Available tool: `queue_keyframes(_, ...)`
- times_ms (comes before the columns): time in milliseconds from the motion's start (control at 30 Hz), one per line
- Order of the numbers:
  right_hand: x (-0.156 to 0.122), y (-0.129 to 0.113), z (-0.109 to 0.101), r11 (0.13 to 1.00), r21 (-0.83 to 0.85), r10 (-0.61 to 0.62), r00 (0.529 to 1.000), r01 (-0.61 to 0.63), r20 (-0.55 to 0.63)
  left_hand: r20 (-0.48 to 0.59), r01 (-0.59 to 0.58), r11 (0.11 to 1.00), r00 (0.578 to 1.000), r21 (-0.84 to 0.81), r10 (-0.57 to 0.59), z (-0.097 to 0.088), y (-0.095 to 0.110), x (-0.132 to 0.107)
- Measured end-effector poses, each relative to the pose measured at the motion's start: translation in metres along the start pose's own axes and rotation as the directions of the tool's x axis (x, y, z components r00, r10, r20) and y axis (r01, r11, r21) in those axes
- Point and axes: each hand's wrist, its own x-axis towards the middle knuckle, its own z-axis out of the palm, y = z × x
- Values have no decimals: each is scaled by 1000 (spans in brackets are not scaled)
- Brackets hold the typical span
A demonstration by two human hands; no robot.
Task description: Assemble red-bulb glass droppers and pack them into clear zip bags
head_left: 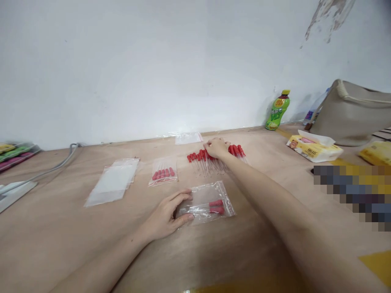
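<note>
A clear zip-lock bag [203, 195] lies in front of me, holding two glass droppers with red rubber bulbs [216, 206]. My left hand [171, 213] grips its left end, thumb on the near side and fingers on the far side. Farther back, my right hand [217, 147] reaches down into a pile of loose red-bulbed droppers [200, 156]. Its fingers are bent over the bulbs, and their tips are hidden, so what they pinch cannot be made out. Left of the pile rests another bag [163, 171] with several droppers inside.
Flat zip bags [114, 179] lie stacked at the left, and one more bag [187, 138] sits by the wall. A grey cable [71, 154] runs at far left. On the right stand a green bottle [277, 110], a tissue pack [314, 147] and a beige handbag [351, 114].
</note>
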Motion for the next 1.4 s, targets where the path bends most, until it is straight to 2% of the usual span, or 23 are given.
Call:
queue_keyframes(67, -4, 4, -11, 975, 219, -25, 1000, 27, -13, 8, 2, 1000, 1000, 10, -2, 0, -1, 0)
queue_keyframes(100, -8, 8, -18, 933, 356, -48, 998, 55, -28, 11, 3, 1000, 1000, 15, -3, 0, -1, 0)
queue_keyframes(167, -23, 17, -32, 778, 619, -59, 994, 106, -95, 10, 4, 1000, 1000, 22, -4, 0, -1, 0)
queue_keyframes(233, -44, 29, -44, 623, 776, 4, 991, 100, -132, 3, 1, 1000, 1000, 24, -1, 0, -1, 0)
queue_keyframes(267, -56, 35, -49, 571, 816, 44, 988, 97, -148, 0, 0, 1000, 1000, 25, 0, 0, 0, 0)
queue_keyframes(367, -93, 57, -53, 490, 871, 158, 980, 30, -123, 3, 6, 1000, 1000, 29, -6, 0, 0, -1)
queue_keyframes(533, -132, 78, -40, 346, 924, 296, 953, -162, 56, -6, 20, 999, 1000, 40, -20, 0, -1, -1)
queue_keyframes(600, -140, 77, -35, 272, 937, 297, 945, -221, 137, -5, 26, 999, 1000, 46, -25, 0, 0, -2)
queue_keyframes(700, -148, 71, -34, 181, 935, 225, 938, -305, 263, -5, 33, 998, 999, 52, -33, -1, 0, -1)
queue_keyframes(767, -151, 68, -38, 198, 916, 123, 936, -349, 330, -2, 35, 998, 999, 53, -35, -1, 0, -1)
queue_keyframes(833, -154, 68, -43, 331, 877, -11, 928, -348, 373, 5, 37, 998, 999, 53, -38, -1, -1, -1)
queue_keyframes(933, -155, 70, -48, 614, 767, -178, 914, -187, 365, 11, 39, 998, 999, 53, -40, 0, -2, -1)
queue_keyframes(967, -156, 70, -48, 680, 723, -212, 911, -121, 352, 12, 39, 998, 999, 53, -40, 0, -2, -1)
queue_keyframes(1033, -156, 68, -47, 758, 651, -263, 902, -25, 341, 10, 37, 998, 999, 50, -37, 0, -1, -1)
queue_keyframes(1233, -161, 55, -37, 791, 607, -315, 902, 78, 294, 4, 36, 998, 999, 47, -36, -1, 0, 0)
queue_keyframes(1333, -163, 52, -35, 777, 617, -356, 896, 126, 265, -6, 19, 999, 1000, 41, -19, 0, 0, 1)
queue_keyframes(1400, -164, 53, -35, 754, 647, -368, 890, 115, 271, -13, 4, 999, 1000, 36, -4, 0, 0, 1)
